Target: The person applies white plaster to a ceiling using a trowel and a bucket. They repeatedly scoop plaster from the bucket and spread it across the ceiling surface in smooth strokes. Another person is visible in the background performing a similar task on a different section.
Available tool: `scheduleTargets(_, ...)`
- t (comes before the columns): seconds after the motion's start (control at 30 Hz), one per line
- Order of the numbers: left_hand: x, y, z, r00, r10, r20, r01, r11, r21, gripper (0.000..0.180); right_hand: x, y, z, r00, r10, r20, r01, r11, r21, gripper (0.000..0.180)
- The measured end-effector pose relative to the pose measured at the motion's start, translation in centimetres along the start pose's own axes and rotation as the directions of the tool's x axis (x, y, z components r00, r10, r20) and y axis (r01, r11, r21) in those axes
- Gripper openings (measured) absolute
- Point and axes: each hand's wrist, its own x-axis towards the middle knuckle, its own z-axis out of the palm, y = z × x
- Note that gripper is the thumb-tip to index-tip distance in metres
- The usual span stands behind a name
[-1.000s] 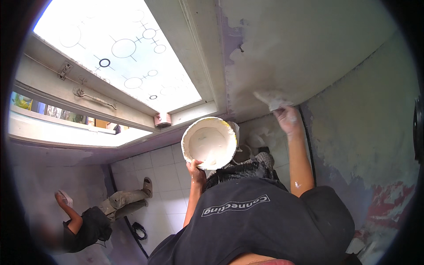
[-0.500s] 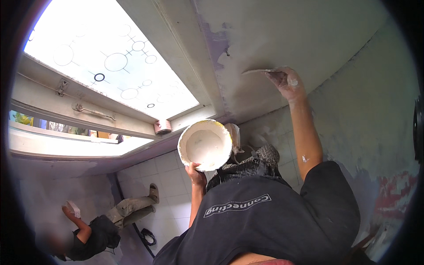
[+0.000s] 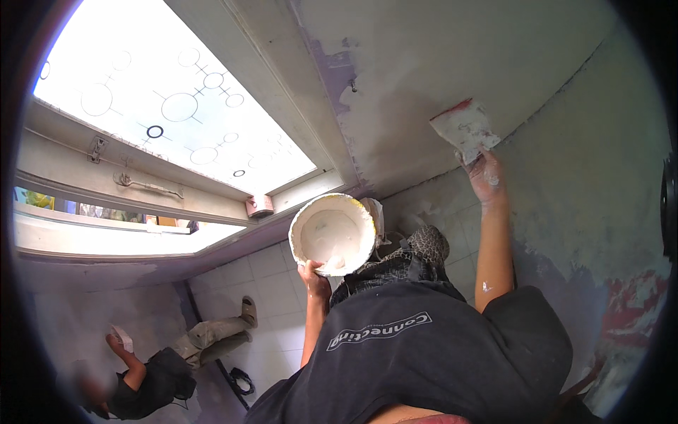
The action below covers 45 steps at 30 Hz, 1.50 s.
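Paste (image 3: 325,230): contained in bucket (image 3: 367,230), held by left hand (image 3: 315,280). Scraper (image 3: 466,128): held by right hand (image 3: 487,175). Window (image 3: 155,92): set left of scraper.

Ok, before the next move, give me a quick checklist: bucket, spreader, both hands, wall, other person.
1. Left hand on the bucket: ok, gripping near the rim.
2. White paste in the bucket: ok, visible inside.
3. Spreader in the right hand: ok, held.
4. Spreader touching the wall: cannot tell.
5. Wall pale up to the window frame: not ok, a purple patch shows.
6. Other person apart from bucket and spreader: ok, at lower left.
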Motion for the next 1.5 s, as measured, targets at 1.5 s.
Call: scheduleTargets(1.5,-0.3,0.4,-1.2,0.998,0.002,-0.06,-0.012,0.986,-0.166,0.018,4.9,-6.1,15.4,0.784,0.02,0.621,-0.101,0.99,0.095,0.025)
